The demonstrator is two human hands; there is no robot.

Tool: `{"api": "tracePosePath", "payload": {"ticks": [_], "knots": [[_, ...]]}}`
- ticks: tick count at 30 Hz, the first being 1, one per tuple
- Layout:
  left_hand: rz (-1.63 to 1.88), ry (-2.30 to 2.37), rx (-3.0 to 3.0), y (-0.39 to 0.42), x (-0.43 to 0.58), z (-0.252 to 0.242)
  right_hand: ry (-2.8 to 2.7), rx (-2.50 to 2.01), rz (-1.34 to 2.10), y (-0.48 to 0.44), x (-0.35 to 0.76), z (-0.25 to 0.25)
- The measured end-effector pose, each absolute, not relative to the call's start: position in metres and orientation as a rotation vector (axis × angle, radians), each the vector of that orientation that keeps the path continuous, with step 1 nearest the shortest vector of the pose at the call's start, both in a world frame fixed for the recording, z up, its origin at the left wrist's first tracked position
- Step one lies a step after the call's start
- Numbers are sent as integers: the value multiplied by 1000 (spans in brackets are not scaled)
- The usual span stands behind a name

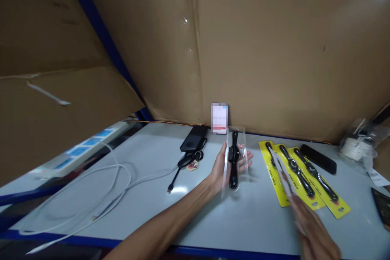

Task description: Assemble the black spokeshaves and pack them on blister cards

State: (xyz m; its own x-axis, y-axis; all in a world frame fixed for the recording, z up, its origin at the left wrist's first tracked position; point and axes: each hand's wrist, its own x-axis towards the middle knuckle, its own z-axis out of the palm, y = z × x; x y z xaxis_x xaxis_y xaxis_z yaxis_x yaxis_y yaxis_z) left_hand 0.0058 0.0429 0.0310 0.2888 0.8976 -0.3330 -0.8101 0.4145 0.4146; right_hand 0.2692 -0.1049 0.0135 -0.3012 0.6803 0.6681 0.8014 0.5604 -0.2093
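Observation:
My left hand [218, 167] holds up a clear plastic blister shell [243, 178] with a black spokeshave [233, 170] in it. The thumb is on the left side, and the fingers reach out behind the shell on the right. My right hand [317, 227], smeared by motion, grips a thin card [284, 176] seen almost edge-on; its print cannot be read. Beyond that card, three black spokeshaves on yellow backing cards lie side by side: a left one [268, 146], a middle one [304, 183] and a right one [326, 188].
A phone [219, 118] leans against the cardboard wall [258, 48]. Left of it lie a black power bank [193, 139] and a white cable [131, 187]. A power strip [88, 146] runs along the left. A dark phone [318, 159] and a plastic-wrapped bundle [356, 148] are at right.

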Motion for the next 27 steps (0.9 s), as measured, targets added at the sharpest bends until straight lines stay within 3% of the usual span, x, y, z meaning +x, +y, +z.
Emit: {"api": "tracePosePath", "payload": {"ticks": [6,13,20,22,27], "knots": [[1147,555,161,41,5,36,-2357,-1150,-256,-69,221,-19],[1163,638,197,42,7,37,-2493,-1322,314,-62,230,-13],[1190,709,411,33,20,34,-1633,-1240,1054,-32,189,57],[1197,720,487,28,25,30,-1513,-1117,1282,-14,171,62],[1225,821,804,19,26,19,-1278,-1083,1472,23,144,46]]}}
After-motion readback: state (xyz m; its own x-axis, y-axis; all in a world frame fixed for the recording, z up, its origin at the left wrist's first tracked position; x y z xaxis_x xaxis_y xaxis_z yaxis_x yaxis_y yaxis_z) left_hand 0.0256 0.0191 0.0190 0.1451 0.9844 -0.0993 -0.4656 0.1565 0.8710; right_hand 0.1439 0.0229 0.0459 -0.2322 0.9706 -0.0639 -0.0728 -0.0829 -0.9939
